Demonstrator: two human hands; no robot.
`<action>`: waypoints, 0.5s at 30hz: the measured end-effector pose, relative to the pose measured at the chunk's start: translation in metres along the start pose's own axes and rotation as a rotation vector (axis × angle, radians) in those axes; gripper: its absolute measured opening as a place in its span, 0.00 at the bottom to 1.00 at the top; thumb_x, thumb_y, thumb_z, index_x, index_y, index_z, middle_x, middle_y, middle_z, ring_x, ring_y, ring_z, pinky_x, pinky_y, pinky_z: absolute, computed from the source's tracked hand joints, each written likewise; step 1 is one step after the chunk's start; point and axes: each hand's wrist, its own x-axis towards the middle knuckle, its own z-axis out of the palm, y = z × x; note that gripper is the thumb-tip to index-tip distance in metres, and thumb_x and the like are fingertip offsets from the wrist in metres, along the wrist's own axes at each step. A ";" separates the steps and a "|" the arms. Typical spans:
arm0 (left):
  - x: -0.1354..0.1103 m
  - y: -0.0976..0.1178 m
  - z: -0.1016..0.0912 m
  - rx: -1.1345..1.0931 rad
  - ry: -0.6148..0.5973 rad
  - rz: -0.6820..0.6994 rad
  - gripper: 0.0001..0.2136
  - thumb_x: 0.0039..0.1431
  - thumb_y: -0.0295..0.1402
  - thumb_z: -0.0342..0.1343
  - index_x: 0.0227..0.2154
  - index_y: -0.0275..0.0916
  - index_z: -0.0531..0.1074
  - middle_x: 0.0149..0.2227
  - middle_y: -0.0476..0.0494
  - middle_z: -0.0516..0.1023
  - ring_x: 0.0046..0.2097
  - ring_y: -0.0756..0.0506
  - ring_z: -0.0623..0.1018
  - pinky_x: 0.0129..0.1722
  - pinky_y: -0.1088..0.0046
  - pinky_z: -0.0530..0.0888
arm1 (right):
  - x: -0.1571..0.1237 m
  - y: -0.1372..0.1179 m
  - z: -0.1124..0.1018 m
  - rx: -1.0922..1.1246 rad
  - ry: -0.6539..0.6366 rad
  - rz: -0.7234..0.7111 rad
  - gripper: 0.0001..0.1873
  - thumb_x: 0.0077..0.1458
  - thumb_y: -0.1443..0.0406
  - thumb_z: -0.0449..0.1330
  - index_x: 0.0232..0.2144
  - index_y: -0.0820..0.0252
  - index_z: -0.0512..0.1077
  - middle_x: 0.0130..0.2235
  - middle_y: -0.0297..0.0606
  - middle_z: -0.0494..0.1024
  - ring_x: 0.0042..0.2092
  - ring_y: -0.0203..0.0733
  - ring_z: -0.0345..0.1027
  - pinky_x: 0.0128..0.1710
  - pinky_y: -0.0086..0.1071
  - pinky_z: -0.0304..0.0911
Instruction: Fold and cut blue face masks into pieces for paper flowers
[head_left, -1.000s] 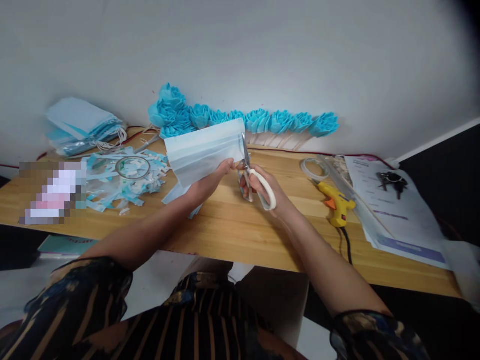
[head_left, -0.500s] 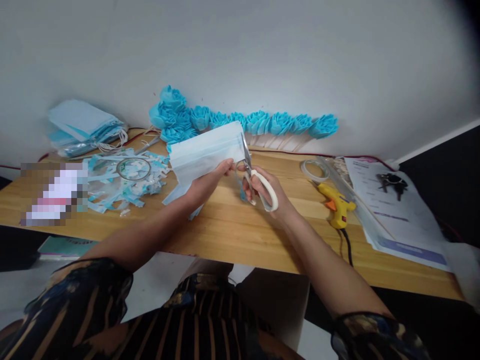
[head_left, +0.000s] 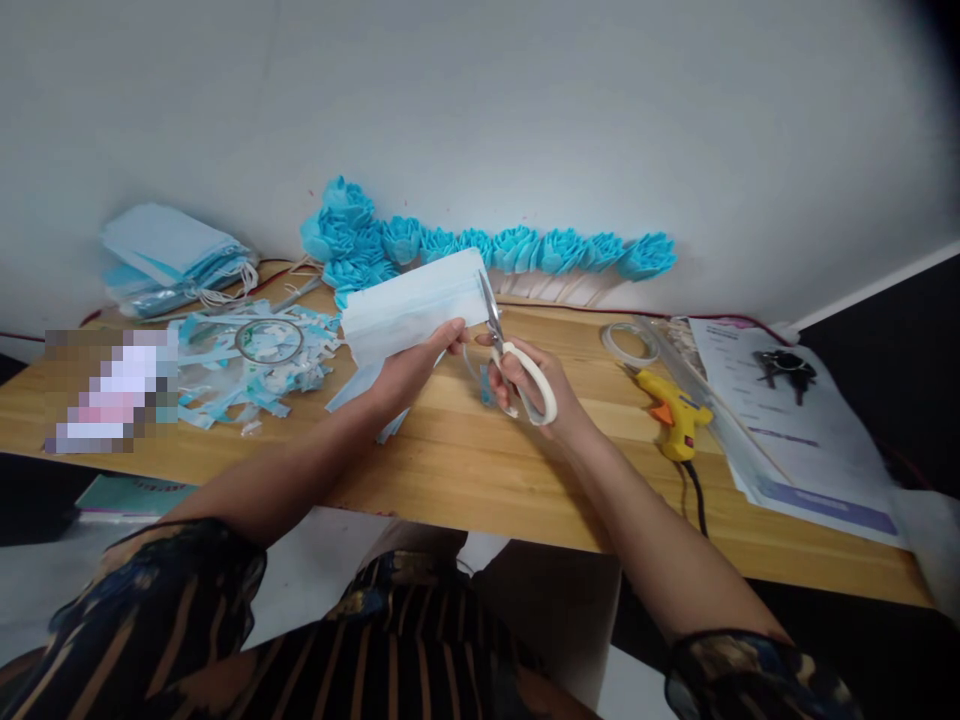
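Scissors with silver metal blades and thick white plastic handles [head_left: 498, 325] stand in the right hand [head_left: 551, 385], blades pointing up and away from the person. They lie along the right edge of a pale blue and white, rectangular, pleated sheet of thin fabric [head_left: 420, 290], seemingly a face mask. The sheet is held in the air above a light-brown wooden table [head_left: 480, 480], in front of a row of bright blue flowers with folded petals [head_left: 517, 250].

To cut well here, the sheet's edge should be kept taut and its pleats flat, so the layers do not slip between the blades. A line parallel to the edge would give a straight trim, and the left thumb is best kept clear of the blades, since it sits close to them.

The left hand [head_left: 427, 360] pinches the sheet near its lower right corner, thumb pressed on top; the fingers beneath are mostly hidden. The right hand's fingers curl closely around the scissor handles, with no wide spread; the thumb's exact place cannot be told. A small pale blue scrap of fabric [head_left: 486, 385] shows just beside those fingers; whether they touch it is unclear. How far the blades are parted is also hard to tell.
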 end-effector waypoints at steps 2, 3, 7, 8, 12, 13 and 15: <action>0.000 0.000 0.000 -0.001 -0.004 0.014 0.16 0.63 0.49 0.51 0.25 0.45 0.70 0.32 0.46 0.78 0.42 0.41 0.78 0.56 0.63 0.73 | 0.000 0.000 0.000 0.001 -0.006 -0.004 0.42 0.45 0.37 0.72 0.51 0.61 0.77 0.25 0.27 0.71 0.21 0.29 0.61 0.18 0.26 0.56; 0.000 0.000 0.000 -0.011 -0.005 0.025 0.16 0.63 0.49 0.51 0.26 0.45 0.70 0.32 0.46 0.78 0.42 0.41 0.78 0.56 0.63 0.73 | 0.000 0.000 0.000 0.001 -0.006 -0.005 0.42 0.45 0.38 0.72 0.51 0.61 0.77 0.25 0.27 0.71 0.21 0.29 0.61 0.17 0.26 0.56; 0.001 -0.004 0.000 -0.037 -0.009 0.049 0.17 0.62 0.50 0.51 0.26 0.44 0.70 0.32 0.46 0.77 0.41 0.42 0.77 0.55 0.64 0.73 | -0.001 0.000 0.002 0.006 0.012 0.005 0.41 0.45 0.38 0.72 0.50 0.62 0.77 0.25 0.27 0.71 0.20 0.28 0.61 0.17 0.25 0.55; 0.001 -0.005 0.000 -0.038 -0.009 0.052 0.17 0.62 0.50 0.52 0.26 0.44 0.70 0.32 0.46 0.77 0.41 0.42 0.77 0.56 0.64 0.73 | -0.001 0.000 0.002 0.008 0.020 0.011 0.41 0.45 0.38 0.72 0.51 0.62 0.77 0.25 0.27 0.71 0.20 0.28 0.61 0.17 0.25 0.55; 0.001 -0.003 0.000 -0.035 -0.013 0.061 0.17 0.63 0.50 0.52 0.26 0.44 0.70 0.31 0.46 0.77 0.41 0.42 0.77 0.56 0.63 0.73 | -0.001 -0.001 0.003 0.018 0.034 0.023 0.43 0.44 0.39 0.73 0.52 0.63 0.77 0.24 0.27 0.72 0.20 0.28 0.61 0.17 0.25 0.55; 0.001 -0.002 0.000 -0.034 -0.016 0.064 0.17 0.63 0.49 0.51 0.25 0.44 0.70 0.31 0.46 0.77 0.41 0.42 0.77 0.56 0.63 0.73 | -0.001 -0.001 0.003 0.018 0.034 0.024 0.43 0.44 0.39 0.73 0.52 0.63 0.77 0.24 0.27 0.72 0.20 0.28 0.60 0.17 0.25 0.55; 0.000 0.000 -0.001 -0.024 -0.020 0.061 0.17 0.63 0.49 0.51 0.25 0.44 0.69 0.31 0.46 0.77 0.41 0.42 0.77 0.56 0.62 0.73 | -0.002 -0.001 0.003 0.017 0.034 0.029 0.43 0.45 0.39 0.73 0.52 0.63 0.77 0.24 0.27 0.71 0.20 0.28 0.60 0.17 0.25 0.54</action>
